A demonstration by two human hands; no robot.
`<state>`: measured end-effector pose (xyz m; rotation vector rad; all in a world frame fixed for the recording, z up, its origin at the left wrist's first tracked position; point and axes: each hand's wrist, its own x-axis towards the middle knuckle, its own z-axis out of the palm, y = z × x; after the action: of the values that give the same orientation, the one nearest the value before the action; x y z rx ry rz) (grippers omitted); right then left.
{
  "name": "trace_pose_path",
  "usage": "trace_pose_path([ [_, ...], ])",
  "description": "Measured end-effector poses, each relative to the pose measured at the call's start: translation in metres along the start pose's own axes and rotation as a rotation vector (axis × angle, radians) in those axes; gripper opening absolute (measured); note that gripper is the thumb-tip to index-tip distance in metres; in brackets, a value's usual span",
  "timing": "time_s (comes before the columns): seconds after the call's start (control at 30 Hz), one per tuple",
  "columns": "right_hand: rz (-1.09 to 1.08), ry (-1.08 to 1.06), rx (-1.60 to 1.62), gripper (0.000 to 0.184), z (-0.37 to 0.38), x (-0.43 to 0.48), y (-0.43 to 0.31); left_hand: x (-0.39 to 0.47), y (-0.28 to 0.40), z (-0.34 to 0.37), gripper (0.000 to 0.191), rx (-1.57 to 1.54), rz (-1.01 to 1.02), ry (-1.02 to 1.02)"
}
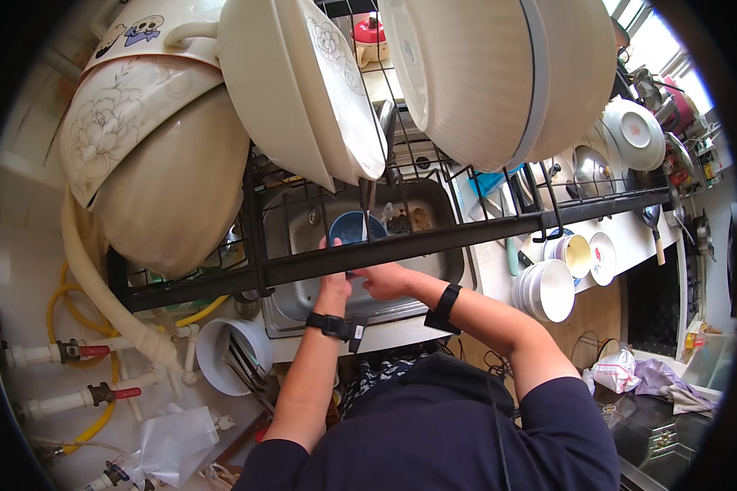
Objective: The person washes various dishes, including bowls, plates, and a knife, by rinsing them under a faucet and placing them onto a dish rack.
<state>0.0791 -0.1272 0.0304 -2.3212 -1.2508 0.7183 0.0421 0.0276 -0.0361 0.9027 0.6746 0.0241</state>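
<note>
A blue bowl (348, 228) is over the stainless steel sink (301, 291), under the faucet spout, partly behind the bars of a black dish rack. My left hand (336, 273) holds the bowl by its near side, fingers up along the wall. My right hand (381, 279) touches the near underside of the bowl, beside the left hand; the rack's front rail covers part of both, and whether it grips anything cannot be told. Brown and dark food scraps (413, 220) lie in the sink to the right of the bowl.
The black dish rack (405, 248) spans the sink, with large white bowls (467, 80) above. Stacked white bowls (546, 291) and a yellow bowl (576, 256) stand at the counter's edge near a green-handled knife (511, 256). A white bucket (227, 356) is left of the sink, near pipes.
</note>
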Motion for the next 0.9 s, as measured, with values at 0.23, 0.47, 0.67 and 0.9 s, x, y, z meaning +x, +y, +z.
trace_pose_path([
  [0.23, -0.099, 0.523, 0.227, 0.032, -0.008, -0.002, 0.109, -0.039, 0.037, 0.032, 0.052, 0.021, -0.228, 0.008],
  [0.47, 0.347, 0.864, 1.791, 0.031, -0.032, 0.025, 0.192, -0.045, 0.012, 0.002, 0.048, -0.424, -0.66, -0.111],
  [0.67, 0.323, 0.912, 1.893, 0.025, -0.121, 0.055, 0.091, -0.053, -0.008, -0.036, 0.048, -0.996, -0.907, -0.173],
  [0.9, 0.401, 0.759, 0.483, 0.025, -0.063, 0.004, 0.135, -0.052, -0.031, 0.002, 0.049, -1.035, -1.02, -0.498],
])
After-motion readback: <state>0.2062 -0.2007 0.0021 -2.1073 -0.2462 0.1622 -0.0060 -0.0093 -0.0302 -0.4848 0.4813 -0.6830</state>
